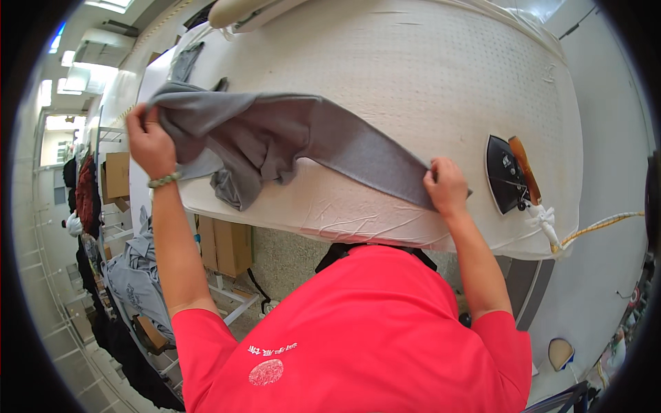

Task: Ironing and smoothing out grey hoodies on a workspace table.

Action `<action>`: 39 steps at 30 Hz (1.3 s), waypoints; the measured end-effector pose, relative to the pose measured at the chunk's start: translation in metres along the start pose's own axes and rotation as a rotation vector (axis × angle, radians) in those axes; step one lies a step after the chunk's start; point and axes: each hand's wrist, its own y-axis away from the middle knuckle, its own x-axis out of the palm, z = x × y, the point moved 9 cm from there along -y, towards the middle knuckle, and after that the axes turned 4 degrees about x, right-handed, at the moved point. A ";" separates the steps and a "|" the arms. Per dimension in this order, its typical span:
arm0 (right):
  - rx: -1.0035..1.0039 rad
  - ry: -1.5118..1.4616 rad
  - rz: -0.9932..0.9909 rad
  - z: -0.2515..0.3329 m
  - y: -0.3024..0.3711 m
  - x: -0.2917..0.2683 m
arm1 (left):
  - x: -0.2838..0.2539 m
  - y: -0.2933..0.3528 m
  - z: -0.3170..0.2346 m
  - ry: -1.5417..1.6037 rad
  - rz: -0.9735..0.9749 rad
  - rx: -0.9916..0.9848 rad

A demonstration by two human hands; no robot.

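A grey cloth garment [275, 127] is stretched across the padded white ironing table [427, 76], partly bunched and folded on the left. One long, narrow section, a leg or a sleeve, runs smooth toward the right; I cannot tell which. My left hand [153, 146] is closed on the garment's upper left edge, at the table's left side. At the other end, my right hand [447, 186] pinches the tip of the narrow section near the table's front edge. To the right of that hand rests an iron [506, 175] with a dark body and a wooden handle.
A yellowish hose [602, 224] runs from the iron to the right. At the table's far left lies a padded pressing arm [251, 12]. Cardboard boxes [227, 244] stand below, and grey garments [138, 275] hang on a white rack at the left.
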 end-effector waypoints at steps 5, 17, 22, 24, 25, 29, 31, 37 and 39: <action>0.438 -0.502 -0.198 -0.063 -0.009 -0.143 | -0.143 -0.060 -0.021 -0.108 -0.415 0.208; 0.843 -0.368 0.128 -0.195 0.119 -0.262 | 0.001 -0.095 -0.130 0.404 0.212 0.300; 0.732 0.418 0.076 -0.179 0.135 -0.226 | 0.200 0.093 -0.193 0.313 0.730 0.411; 0.505 0.368 -0.134 -0.136 0.116 -0.220 | 0.210 0.155 -0.164 0.344 0.757 0.250; 0.348 0.331 -0.192 -0.114 0.104 -0.214 | 0.208 0.178 -0.150 0.321 0.744 0.225; 0.268 0.380 -0.255 -0.115 0.037 -0.168 | 0.211 0.231 -0.108 0.263 0.847 0.127; 0.326 0.438 -0.168 -0.132 0.017 -0.132 | 0.217 0.234 -0.098 0.252 0.875 0.095; 0.409 0.536 -0.079 -0.157 -0.003 -0.117 | 0.242 0.226 -0.087 0.238 0.892 -0.065; 0.143 0.492 -0.255 -0.112 -0.002 -0.121 | 0.255 0.224 -0.097 0.241 0.921 -0.064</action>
